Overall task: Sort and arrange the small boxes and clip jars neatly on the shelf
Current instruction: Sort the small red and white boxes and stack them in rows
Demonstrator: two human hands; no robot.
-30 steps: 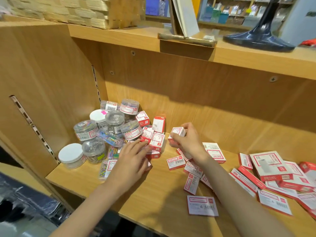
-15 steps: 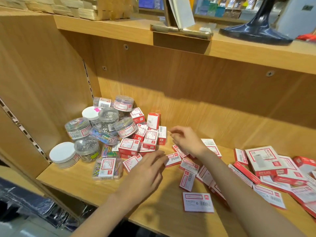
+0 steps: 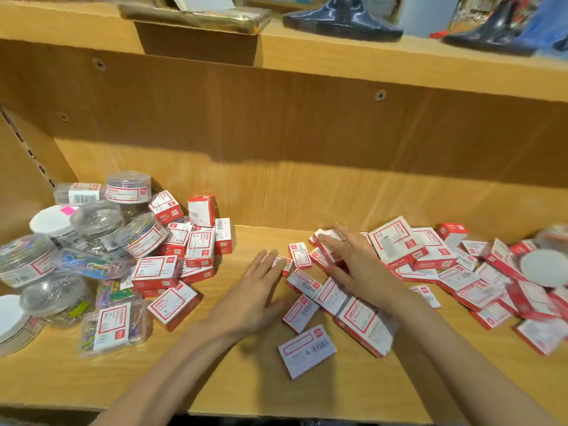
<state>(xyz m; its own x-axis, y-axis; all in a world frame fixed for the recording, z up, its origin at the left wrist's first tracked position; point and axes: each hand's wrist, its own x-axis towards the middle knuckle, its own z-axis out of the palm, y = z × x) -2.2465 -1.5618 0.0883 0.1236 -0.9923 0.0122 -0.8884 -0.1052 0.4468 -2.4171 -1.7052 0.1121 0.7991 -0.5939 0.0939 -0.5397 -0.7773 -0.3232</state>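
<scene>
Small red-and-white boxes lie scattered over the wooden shelf [image 3: 246, 376]. A pile of them [image 3: 190, 247] leans against clear clip jars [image 3: 129, 189] at the left. My left hand [image 3: 255, 290] lies flat with straight fingers, its fingertips touching a small box [image 3: 281, 261] in the middle. My right hand [image 3: 353, 259] is spread over a cluster of small boxes [image 3: 319, 290] beside it, fingers straight, gripping nothing. One box [image 3: 307, 350] lies apart near the front edge.
More red-and-white boxes [image 3: 479, 272] cover the right part of the shelf, with a white lid [image 3: 544, 267] among them. White-lidded jars [image 3: 49, 221] stand at the far left by the side wall. The upper shelf [image 3: 338, 59] overhangs with dark stands on it.
The view has swung right and closer. My right hand set down its small box and moved right onto the middle cluster. My left hand left the left pile and reached toward the middle.
</scene>
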